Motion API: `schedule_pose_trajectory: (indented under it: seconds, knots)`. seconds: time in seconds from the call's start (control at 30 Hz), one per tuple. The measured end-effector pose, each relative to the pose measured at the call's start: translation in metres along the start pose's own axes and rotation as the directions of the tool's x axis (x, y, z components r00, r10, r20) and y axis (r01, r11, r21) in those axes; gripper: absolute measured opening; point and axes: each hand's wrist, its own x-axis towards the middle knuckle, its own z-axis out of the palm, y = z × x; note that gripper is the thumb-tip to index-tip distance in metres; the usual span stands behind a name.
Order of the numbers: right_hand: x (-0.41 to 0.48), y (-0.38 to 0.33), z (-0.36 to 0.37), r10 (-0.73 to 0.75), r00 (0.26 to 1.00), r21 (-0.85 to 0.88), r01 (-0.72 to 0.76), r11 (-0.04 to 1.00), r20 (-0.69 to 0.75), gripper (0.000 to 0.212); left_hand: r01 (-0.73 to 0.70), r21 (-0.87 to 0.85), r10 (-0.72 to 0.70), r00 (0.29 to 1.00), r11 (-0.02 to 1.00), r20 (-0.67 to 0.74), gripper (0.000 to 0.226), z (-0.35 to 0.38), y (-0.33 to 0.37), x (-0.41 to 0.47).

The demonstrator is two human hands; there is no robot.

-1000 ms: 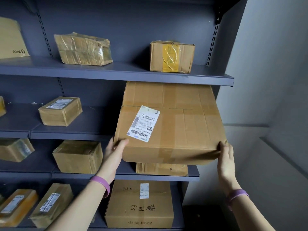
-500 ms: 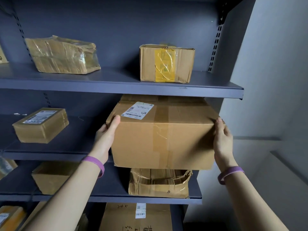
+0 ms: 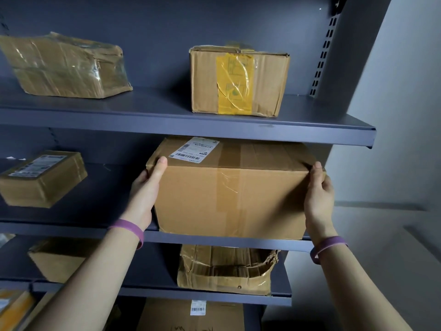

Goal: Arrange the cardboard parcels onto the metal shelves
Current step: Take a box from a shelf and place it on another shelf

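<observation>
Parcel (image 3: pixel 229 194) level — long axis sideways.

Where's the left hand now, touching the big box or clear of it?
Touching. The head view shows the left hand on the box, thumb pressed on its front face near the top left corner.

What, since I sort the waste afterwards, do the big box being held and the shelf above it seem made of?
Big box: brown cardboard, likely corrugated, matte, its corners creased; the seam tape is glossy clear plastic, since it glints. Label: white printed paper, probably. Shelf: likely painted sheet metal, smooth dark grey, judging by its thin folded front lip.
</observation>
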Motion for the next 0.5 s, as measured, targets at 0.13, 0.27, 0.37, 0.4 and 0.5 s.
schedule_pose_trajectory:
  seconds: [0.13,0.27,0.37,0.4,0.5]
  knots:
    - [-0.002,-0.002,-0.001,-0.001,1.000,-0.002,0.001,1.000,0.012,0.046,-0.004,0.010,0.004,1.000,1.000,-0.003,0.059,0.004,0.001,-0.003]
    - [-0.019,-0.012,-0.006,-0.064,0.997,-0.044,0.063,0.997,-0.040,0.061,-0.044,0.011,0.044,0.997,0.999,-0.066,0.057,0.003,0.003,-0.014]
    - [-0.052,-0.023,-0.008,-0.335,0.937,-0.104,0.324,0.940,-0.102,0.057,-0.118,0.043,0.122,0.987,0.992,-0.104,0.067,-0.010,0.003,-0.029]
    - [-0.066,-0.024,-0.005,-0.400,0.913,-0.107,0.392,0.914,-0.079,0.055,-0.130,0.053,0.135,0.985,0.990,-0.105,0.065,-0.017,0.002,-0.034]
    - [-0.110,-0.027,0.017,-0.446,0.888,-0.067,0.455,0.888,0.115,0.046,-0.115,0.096,0.127,0.983,0.989,-0.133,0.053,-0.045,-0.006,-0.053]
